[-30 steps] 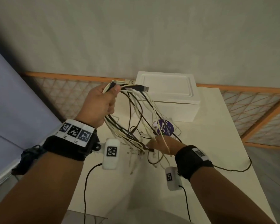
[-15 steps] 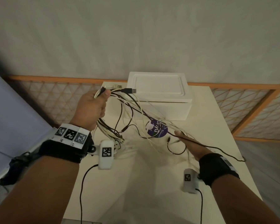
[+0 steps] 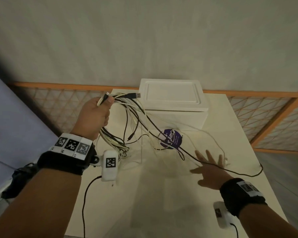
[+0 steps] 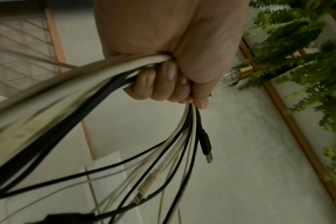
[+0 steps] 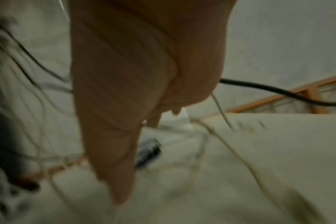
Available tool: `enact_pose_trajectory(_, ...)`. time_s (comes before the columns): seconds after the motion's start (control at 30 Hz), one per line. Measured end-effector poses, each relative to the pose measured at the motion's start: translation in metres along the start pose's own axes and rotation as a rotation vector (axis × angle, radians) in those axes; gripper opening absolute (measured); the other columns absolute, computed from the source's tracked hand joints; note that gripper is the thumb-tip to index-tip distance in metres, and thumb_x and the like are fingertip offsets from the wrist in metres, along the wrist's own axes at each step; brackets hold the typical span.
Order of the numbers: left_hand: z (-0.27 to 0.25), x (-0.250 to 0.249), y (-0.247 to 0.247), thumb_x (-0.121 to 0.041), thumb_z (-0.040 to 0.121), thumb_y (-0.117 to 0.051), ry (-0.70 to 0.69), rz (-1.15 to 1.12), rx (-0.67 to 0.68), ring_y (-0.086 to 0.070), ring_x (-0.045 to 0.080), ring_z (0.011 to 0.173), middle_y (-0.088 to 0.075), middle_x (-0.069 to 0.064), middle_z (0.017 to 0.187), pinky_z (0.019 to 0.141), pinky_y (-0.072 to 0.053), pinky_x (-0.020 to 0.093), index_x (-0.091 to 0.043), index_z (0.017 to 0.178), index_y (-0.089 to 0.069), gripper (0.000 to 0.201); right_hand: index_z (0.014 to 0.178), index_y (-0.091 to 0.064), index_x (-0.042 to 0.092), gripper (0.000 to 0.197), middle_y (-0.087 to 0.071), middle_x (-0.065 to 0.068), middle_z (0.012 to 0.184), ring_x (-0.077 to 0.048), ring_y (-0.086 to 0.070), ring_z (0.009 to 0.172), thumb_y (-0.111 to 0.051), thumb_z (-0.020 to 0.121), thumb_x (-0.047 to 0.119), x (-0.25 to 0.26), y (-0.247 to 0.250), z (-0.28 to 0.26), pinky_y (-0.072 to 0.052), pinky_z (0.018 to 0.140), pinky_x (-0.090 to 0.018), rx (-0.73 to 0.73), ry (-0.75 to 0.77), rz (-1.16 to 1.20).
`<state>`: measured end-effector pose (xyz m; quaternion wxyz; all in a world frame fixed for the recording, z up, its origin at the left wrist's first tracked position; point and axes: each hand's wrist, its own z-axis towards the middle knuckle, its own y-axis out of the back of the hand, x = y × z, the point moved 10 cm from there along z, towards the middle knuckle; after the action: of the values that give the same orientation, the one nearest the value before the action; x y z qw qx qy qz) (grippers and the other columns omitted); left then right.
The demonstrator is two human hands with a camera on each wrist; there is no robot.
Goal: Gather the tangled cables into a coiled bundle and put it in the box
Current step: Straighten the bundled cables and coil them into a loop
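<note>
White and black cables [image 3: 127,124] hang in loops from your left hand [image 3: 93,115], which you hold raised above the left part of the pale desk [image 3: 162,194] in the head view, fingers curled tight round the gathered strands; a black USB plug [image 3: 133,95] juts out past your thumb toward the white box [image 3: 172,100]. That box stands at the far edge of the desk with its lid on. Loose strands trail from the bundle down across a round purple sticker [image 3: 170,139] and over the desk to your right hand [image 3: 208,169], which hovers low with its fingers spread and straight, gripping nothing; one black cable passes just beyond its fingertips and curls off toward the right desk edge. From your left wrist, your left hand [image 4: 173,53] shows as a closed fist with the cables [image 4: 105,78] running through it, the black USB plug [image 4: 206,144] dangling below the thumb and a white plug [image 4: 150,183] lower down; green fern fronds [image 4: 297,45] fill the right side. From your right wrist, the picture is blurred: your right hand [image 5: 136,75] appears flat with the thumb extended, thin pale strands [image 5: 230,151] lie on the desk [image 5: 259,174] beneath, and a black cable [image 5: 278,91] runs behind the palm.
</note>
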<state>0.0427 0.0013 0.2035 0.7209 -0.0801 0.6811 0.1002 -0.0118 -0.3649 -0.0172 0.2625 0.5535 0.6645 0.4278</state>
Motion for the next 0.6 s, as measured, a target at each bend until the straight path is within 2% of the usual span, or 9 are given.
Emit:
enact_pose_trajectory(0.07, -0.003, 0.0, -0.009, -0.025, 0.096, -0.055, -0.016, 0.041, 0.037, -0.021, 0.005, 0.039, -0.031, -0.012, 0.046, 0.038, -0.016, 0.02, -0.025, 0.064, -0.046, 0.033, 0.104, -0.057, 0.059, 0.033, 0.007, 0.024, 0.15, -0.008, 0.014, 0.143, -0.069, 0.082, 0.038, 0.04, 0.038, -0.011, 0.002, 0.117, -0.051, -0.037, 0.175, 0.221)
enact_pose_trajectory(0.13, -0.005, 0.002, -0.019, -0.027, 0.095, -0.056, -0.023, 0.087, 0.081, -0.022, 0.005, 0.04, -0.031, -0.013, 0.046, 0.039, -0.018, 0.02, -0.023, 0.068, -0.049, 0.029, 0.094, -0.067, 0.049, 0.024, -0.032, 0.015, 0.149, -0.003, -0.026, 0.14, -0.072, 0.082, 0.03, 0.075, 0.08, -0.029, -0.029, 0.113, -0.028, -0.036, 0.297, 0.476)
enact_pose_trajectory(0.2, -0.006, 0.006, -0.027, -0.033, 0.094, -0.058, -0.031, 0.176, 0.128, -0.025, 0.008, 0.042, -0.033, -0.012, 0.046, 0.045, -0.021, 0.023, -0.02, 0.071, -0.05, 0.028, 0.092, -0.077, 0.028, 0.011, -0.067, 0.007, 0.119, -0.001, -0.06, 0.111, -0.072, 0.082, 0.026, 0.103, 0.116, -0.047, -0.045, 0.1, -0.023, -0.012, 0.373, 0.69)
enact_pose_trajectory(0.23, -0.007, 0.007, -0.031, -0.038, 0.092, -0.059, -0.038, 0.232, 0.148, -0.027, 0.008, 0.043, -0.035, -0.012, 0.046, 0.047, -0.022, 0.026, -0.018, 0.072, -0.051, 0.028, 0.089, -0.078, 0.022, 0.01, -0.074, 0.008, 0.1, -0.003, -0.066, 0.096, -0.073, 0.081, 0.027, 0.112, 0.14, -0.057, -0.05, 0.093, -0.024, -0.104, 0.401, 0.774)
enact_pose_trajectory(0.3, -0.013, 0.007, -0.043, -0.043, 0.089, -0.059, -0.056, 0.335, 0.197, -0.032, 0.01, 0.044, -0.04, -0.012, 0.047, 0.05, -0.026, 0.028, -0.017, 0.074, -0.053, 0.03, 0.088, -0.076, 0.02, 0.008, -0.072, 0.013, 0.085, -0.001, -0.065, 0.082, -0.073, 0.081, 0.021, 0.123, 0.202, -0.085, -0.05, 0.081, -0.016, -0.512, 0.496, 0.803)
enact_pose_trajectory(0.37, -0.021, 0.004, -0.059, -0.039, 0.091, -0.06, -0.087, 0.44, 0.27, -0.038, 0.012, 0.046, -0.046, -0.009, 0.05, 0.052, -0.03, 0.029, -0.02, 0.071, -0.054, 0.028, 0.108, -0.069, 0.018, 0.031, -0.068, 0.009, 0.106, -0.005, -0.06, 0.099, -0.067, 0.078, 0.016, 0.152, 0.248, -0.117, -0.044, 0.091, -0.02, -0.936, 0.616, 0.468)
enact_pose_trajectory(0.4, -0.026, 0.002, -0.071, -0.038, 0.09, -0.061, -0.11, 0.506, 0.324, -0.044, 0.015, 0.048, -0.051, -0.005, 0.055, 0.054, -0.033, 0.029, -0.021, 0.072, -0.056, 0.025, 0.119, -0.063, 0.017, 0.045, -0.063, 0.002, 0.12, -0.013, -0.056, 0.112, -0.065, 0.074, 0.016, 0.173, 0.255, -0.12, -0.04, 0.099, -0.029, -1.028, 0.647, 0.257)
enact_pose_trajectory(0.5, -0.044, 0.002, -0.102, -0.028, 0.087, -0.067, -0.157, 0.713, 0.501, -0.064, 0.021, 0.089, -0.066, 0.001, 0.093, 0.072, -0.042, 0.022, -0.013, 0.104, -0.064, 0.023, 0.139, -0.044, 0.016, 0.068, -0.047, -0.012, 0.142, -0.031, -0.046, 0.128, -0.06, 0.074, 0.006, 0.22, 0.243, -0.091, -0.032, 0.107, -0.049, -0.891, 0.643, -0.099)
enact_pose_trajectory(0.6, -0.05, 0.013, -0.109, -0.007, 0.09, -0.061, -0.121, 0.897, 0.577, -0.053, 0.024, 0.121, -0.058, 0.008, 0.125, 0.084, -0.042, 0.009, 0.001, 0.132, -0.047, 0.045, 0.15, -0.019, 0.008, 0.072, -0.033, -0.02, 0.149, -0.038, -0.046, 0.124, -0.046, 0.084, 0.0, 0.238, 0.214, -0.065, -0.039, 0.102, -0.048, -0.665, 0.635, -0.185)
